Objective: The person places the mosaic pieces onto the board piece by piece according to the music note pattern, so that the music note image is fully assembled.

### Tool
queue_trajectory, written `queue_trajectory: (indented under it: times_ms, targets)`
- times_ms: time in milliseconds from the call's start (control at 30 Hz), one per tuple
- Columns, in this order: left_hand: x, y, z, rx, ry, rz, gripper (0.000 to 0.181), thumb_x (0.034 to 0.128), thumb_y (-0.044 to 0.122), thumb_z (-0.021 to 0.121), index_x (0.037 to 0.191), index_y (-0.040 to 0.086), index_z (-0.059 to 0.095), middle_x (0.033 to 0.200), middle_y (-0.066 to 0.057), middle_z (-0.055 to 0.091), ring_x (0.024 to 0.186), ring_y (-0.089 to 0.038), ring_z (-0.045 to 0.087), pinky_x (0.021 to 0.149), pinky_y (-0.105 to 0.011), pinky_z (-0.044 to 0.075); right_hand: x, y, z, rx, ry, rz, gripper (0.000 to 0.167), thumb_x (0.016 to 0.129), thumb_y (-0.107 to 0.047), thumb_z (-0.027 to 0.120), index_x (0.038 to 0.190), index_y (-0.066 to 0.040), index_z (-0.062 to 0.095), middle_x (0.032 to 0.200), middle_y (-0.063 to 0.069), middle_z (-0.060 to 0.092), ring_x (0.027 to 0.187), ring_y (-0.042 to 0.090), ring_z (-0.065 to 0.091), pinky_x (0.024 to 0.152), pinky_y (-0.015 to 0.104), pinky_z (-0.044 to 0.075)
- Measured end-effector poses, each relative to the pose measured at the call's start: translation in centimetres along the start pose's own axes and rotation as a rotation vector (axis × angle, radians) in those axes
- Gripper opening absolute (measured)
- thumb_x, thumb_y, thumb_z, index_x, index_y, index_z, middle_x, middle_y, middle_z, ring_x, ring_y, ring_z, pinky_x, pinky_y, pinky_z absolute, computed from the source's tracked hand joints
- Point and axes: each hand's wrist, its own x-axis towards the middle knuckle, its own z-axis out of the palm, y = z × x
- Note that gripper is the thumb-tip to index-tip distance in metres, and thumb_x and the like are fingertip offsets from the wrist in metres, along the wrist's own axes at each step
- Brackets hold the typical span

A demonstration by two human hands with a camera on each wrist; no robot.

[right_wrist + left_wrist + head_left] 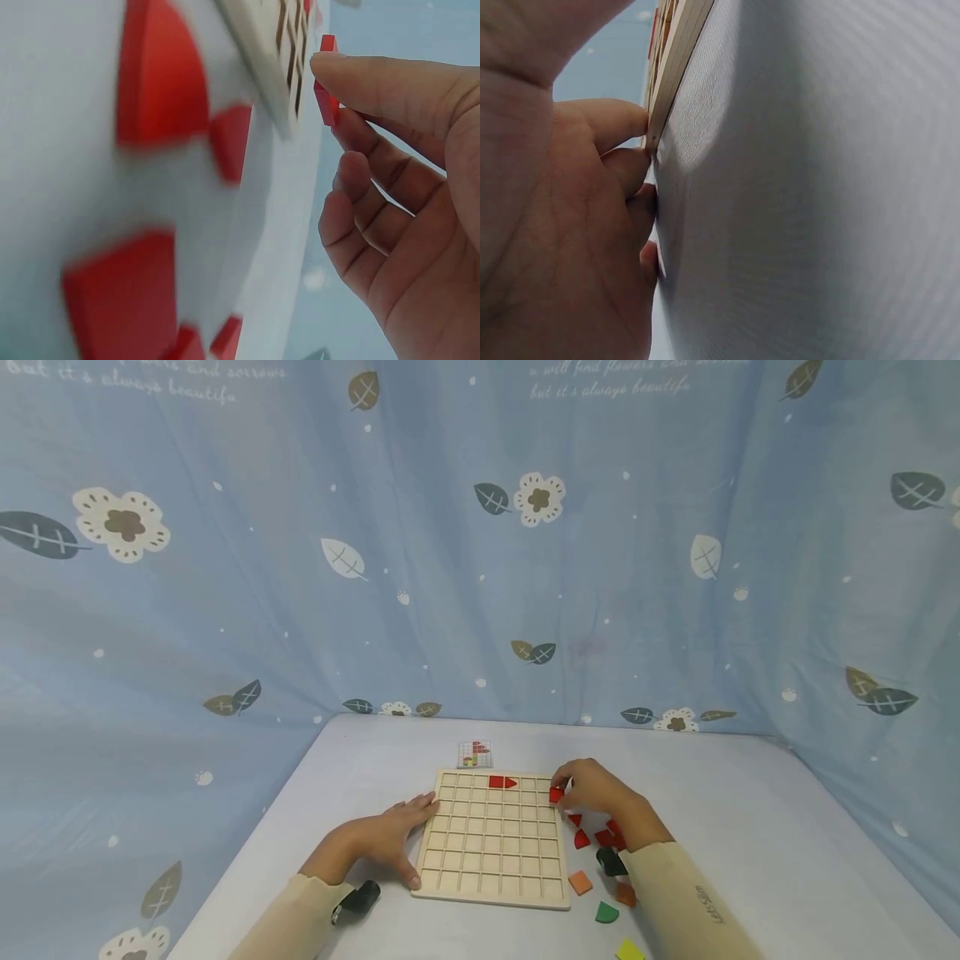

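Note:
A light wooden grid board (491, 839) lies on the white table, with a red square block (497, 782) and a red triangular block (511, 783) in its top row. My left hand (386, 837) rests along the board's left edge, fingers spread. In the left wrist view, the fingers (622, 124) touch the board's side (671, 75). My right hand (596, 789) pinches a red square block (556, 795) over the board's upper right edge. Seen from the right wrist, the block (327, 101) sits between thumb and fingertips.
Several loose red blocks (581, 839) lie right of the board, near the right forearm. Closer to me are an orange square (581, 882), a green quarter-round (607, 912) and a yellow block (630, 951). A small pattern card (475, 754) lies behind the board.

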Motion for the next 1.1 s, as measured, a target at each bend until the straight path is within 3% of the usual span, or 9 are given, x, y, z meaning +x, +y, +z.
queue_trajectory:
  times_ms: [367, 900, 1100]
  targets:
    - [0.0, -0.1, 0.0, -0.003, -0.003, -0.005, 0.128, 0.0539, 0.050, 0.090, 0.155, 0.010, 0.024, 0.162, -0.008, 0.010, 0.146, -0.033, 0.010, 0.115, -0.054, 0.014, 1.7, -3.7, 1.7, -0.013, -0.057, -0.097, 0.025, 0.073, -0.007, 0.083, 0.095, -0.014, 0.074, 0.088, -0.006, 0.064, 0.079, 0.015, 0.054, 0.070, 0.032, 0.051]
    - [0.2, 0.0, 0.1, -0.010, 0.013, -0.029, 0.130, 0.0498, 0.052, 0.091, 0.155, 0.013, 0.026, 0.162, -0.005, 0.012, 0.146, -0.032, 0.012, 0.115, -0.053, 0.016, 3.7, -5.1, 3.7, 0.005, -0.083, -0.221, 0.020, 0.077, -0.008, 0.081, 0.095, -0.013, 0.073, 0.089, -0.005, 0.065, 0.079, 0.014, 0.054, 0.073, 0.034, 0.050]
    - [0.2, -0.2, 0.1, -0.017, 0.017, -0.029, 0.130, 0.0494, 0.052, 0.092, 0.154, 0.012, 0.027, 0.162, -0.006, 0.012, 0.147, -0.031, 0.011, 0.115, -0.053, 0.015, 4.3, -5.6, 4.2, 0.006, -0.103, -0.219, 0.023, 0.080, -0.009, 0.079, 0.102, -0.009, 0.073, 0.093, -0.004, 0.065, 0.085, 0.013, 0.057, 0.078, 0.034, 0.051]
